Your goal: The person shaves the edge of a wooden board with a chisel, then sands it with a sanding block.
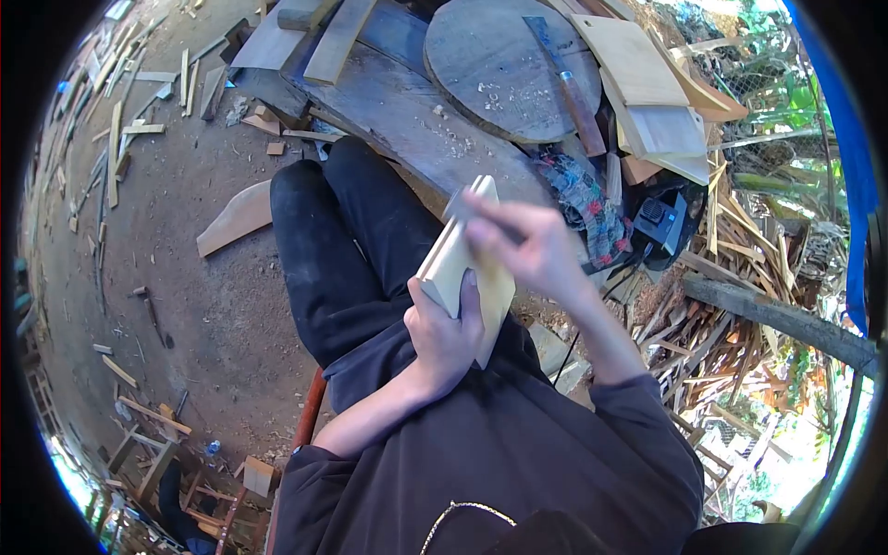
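Observation:
A pale wooden board [492, 294] stands tilted over my lap, and a lengthwise line like a groove or seam runs along its narrow edge. My left hand [442, 333] is wrapped around its lower part, thumb on the broad face. Near the upper end, my right hand [527, 242] is closed and blurred by motion. Between its fingers is a small dark grey piece [455, 205] that meets the board's edge; its exact kind is too smeared to make out.
Ahead is a wooden bench [398, 92] bearing a round wood slab [490, 69] and a chisel-like tool with a wooden handle [581, 113]. Cut boards [638, 65] are stacked to the right, near a patterned cloth [583, 199]. A hammer [148, 310] and wood scraps lie on the ground.

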Available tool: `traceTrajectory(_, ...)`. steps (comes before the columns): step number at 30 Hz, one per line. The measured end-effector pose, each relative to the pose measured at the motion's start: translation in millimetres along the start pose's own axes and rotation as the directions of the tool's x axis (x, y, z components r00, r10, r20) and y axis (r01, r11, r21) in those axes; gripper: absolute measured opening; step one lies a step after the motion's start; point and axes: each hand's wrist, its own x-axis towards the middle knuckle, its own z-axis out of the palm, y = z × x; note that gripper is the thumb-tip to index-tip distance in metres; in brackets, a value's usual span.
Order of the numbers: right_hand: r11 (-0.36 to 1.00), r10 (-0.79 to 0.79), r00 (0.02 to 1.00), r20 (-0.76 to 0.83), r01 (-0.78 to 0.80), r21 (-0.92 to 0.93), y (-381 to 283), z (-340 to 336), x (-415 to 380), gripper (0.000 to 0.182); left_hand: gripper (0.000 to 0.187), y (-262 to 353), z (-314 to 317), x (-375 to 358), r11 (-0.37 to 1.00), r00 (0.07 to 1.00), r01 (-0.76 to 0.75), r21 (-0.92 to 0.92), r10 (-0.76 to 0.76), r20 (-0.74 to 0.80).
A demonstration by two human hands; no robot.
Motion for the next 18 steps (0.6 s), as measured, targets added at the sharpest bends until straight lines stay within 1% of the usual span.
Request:
traceTrajectory(2,0.994,0.018,0.999,-0.039,-0.022,-0.106,10,-2,7,0.043,0.038,3,3,3,0.991,0.994,0.109,-0.072,-0.111,-0.016)
traceTrajectory(3,0.994,0.011,0.999,-0.034,-0.014,-0.106,2,1,2,0.043,0.038,1,3,4,0.992,0.994,0.106,-0.070,-0.108,-0.024)
traceTrajectory(4,0.984,-0.118,0.992,0.044,0.123,-0.125,-12,8,-12,0.044,0.037,-1,2,3,1.000,1.000,0.002,-0.031,-0.003,-0.031)
traceTrajectory(5,0.957,-0.242,0.963,0.119,0.257,-0.133,-20,12,-19,0.045,0.037,-3,0,2,0.995,0.994,-0.103,0.009,0.103,-0.030)
traceTrajectory(6,0.959,-0.237,0.965,0.113,0.251,-0.132,-11,11,-13,0.045,0.037,-1,0,2,0.995,0.995,-0.102,0.009,0.102,-0.021)
traceTrajectory(7,0.991,-0.124,0.992,0.001,0.124,-0.052,4,6,0,0.045,0.037,3,1,2,1.000,1.000,0.008,-0.022,-0.008,-0.007)
traceTrajectory(8,0.999,-0.006,0.995,-0.099,0.010,0.041,14,3,7,0.045,0.037,5,2,3,0.992,0.993,0.115,-0.051,-0.115,0.006)
traceTrajectory(9,0.999,0.053,0.997,-0.048,-0.053,0.000,8,6,1,0.043,0.037,3,1,2,0.992,0.994,0.112,-0.054,-0.112,0.003)
traceTrajectory(10,0.999,0.043,0.998,-0.043,-0.043,-0.001,-1,7,-6,0.043,0.038,0,0,3,1.000,1.000,0.014,-0.021,-0.014,-0.009)
traceTrajectory(11,0.994,-0.084,0.995,0.060,0.088,-0.058,-10,11,-19,0.044,0.038,-2,-3,1,0.997,0.997,-0.075,0.018,0.075,-0.006)
traceTrajectory(12,0.970,-0.202,0.966,0.162,0.219,-0.101,-14,13,-26,0.044,0.038,-1,-3,2,0.997,0.997,-0.071,0.024,0.071,0.002)
traceTrajectory(13,0.983,-0.181,0.981,0.065,0.178,0.046,-2,12,-19,0.044,0.038,0,0,2,1.000,1.000,0.008,-0.009,-0.008,0.002)
traceTrajectory(14,0.984,-0.176,0.983,0.057,0.173,0.043,7,12,-14,0.044,0.038,2,1,2,0.995,0.997,0.083,-0.046,-0.083,0.003)
traceTrajectory(15,0.996,-0.083,0.996,-0.033,0.084,0.038,10,13,-8,0.045,0.039,5,-1,2,0.989,0.992,0.128,-0.074,-0.126,0.026)
traceTrajectory(16,0.999,0.007,0.993,-0.115,-0.002,0.043,9,13,-3,0.045,0.039,3,0,0,0.989,0.992,0.123,-0.076,-0.122,0.023)
traceTrajectory(17,0.999,-0.050,0.999,-0.012,0.050,-0.010,1,14,-18,0.044,0.039,-1,1,-2,0.997,0.998,0.059,-0.046,-0.059,-0.002)
traceTrajectory(18,0.999,-0.046,0.999,-0.011,0.046,-0.002,3,13,-17,0.044,0.039,1,0,-1,1.000,1.000,0.002,-0.011,-0.002,-0.015)
